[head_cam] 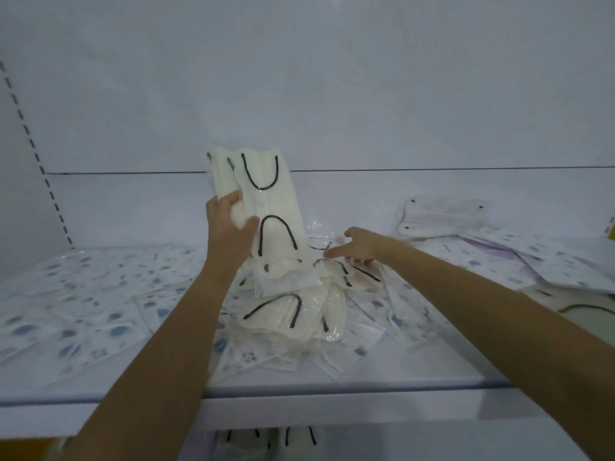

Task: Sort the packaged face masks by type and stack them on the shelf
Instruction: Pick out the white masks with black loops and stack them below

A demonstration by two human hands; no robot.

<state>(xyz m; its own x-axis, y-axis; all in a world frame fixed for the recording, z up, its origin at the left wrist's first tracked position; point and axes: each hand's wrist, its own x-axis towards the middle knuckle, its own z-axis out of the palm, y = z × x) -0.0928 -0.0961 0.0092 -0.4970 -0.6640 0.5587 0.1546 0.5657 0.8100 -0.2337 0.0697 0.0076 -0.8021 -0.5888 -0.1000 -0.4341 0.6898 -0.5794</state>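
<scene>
Along the left end of the shelf [416, 371], blue-printed packets [83, 294] lie spread flat from the back wall almost to the front edge. They leave little bare board on that side.

The left hand [229, 224] is closed around a bundle of cream masks with black loops [263, 201], held upright above the middle of the shelf. The thumb is across the front and the fingers are behind. The wrappers look slick and the bundle is fanned at the top, so I'd expect a packet to slide out if the grip loosens.

Below it a loose heap of the same cream masks [293, 314] sits on top of printed packets. A nudge from either forearm could push that slope towards the front edge and onto the lower shelf, where more black-looped masks [266, 437] show.

The right hand [359, 247] reaches in with its fingers spread, holding nothing, low over a packet at the back of the heap. I can't tell whether it touches.

Towards the back right corner a small stack of white masks [439, 214] rests by the wall, with more printed packets [549, 261] in front of it. The most open room is the bare strip along the front edge, right of the middle.
</scene>
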